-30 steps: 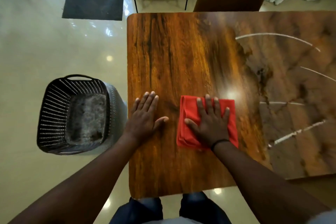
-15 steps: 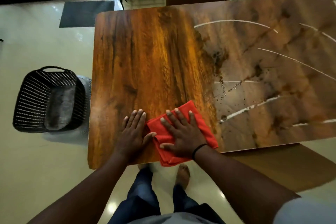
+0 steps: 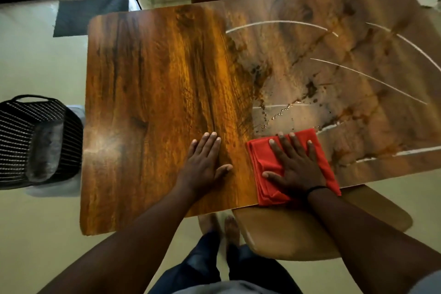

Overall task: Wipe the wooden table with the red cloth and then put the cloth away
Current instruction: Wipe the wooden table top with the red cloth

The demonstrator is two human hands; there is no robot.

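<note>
1. Right hand [image 3: 294,167] lies flat with its fingers spread, palm pressed down on the red cloth [image 3: 292,167].
2. Folded in layers under that hand, the cloth sits at the near edge of the tabletop [image 3: 155,93], its near corner reaching the edge.
3. Left hand [image 3: 204,167] rests flat on bare wood just to the left of the right hand, fingers together and thumb splayed toward the cloth, not touching it.
4. Beyond the right hand's fingertips lie small water beads [image 3: 274,117] and pale streaks [image 3: 372,156] on the duller half of the tabletop.
5. Far to the left of the left hand, a black basket [image 3: 35,141] stands on the floor beside the tabletop.
6. Below the right wrist, a wooden chair seat [image 3: 286,234] pokes out from under the tabletop.
</note>
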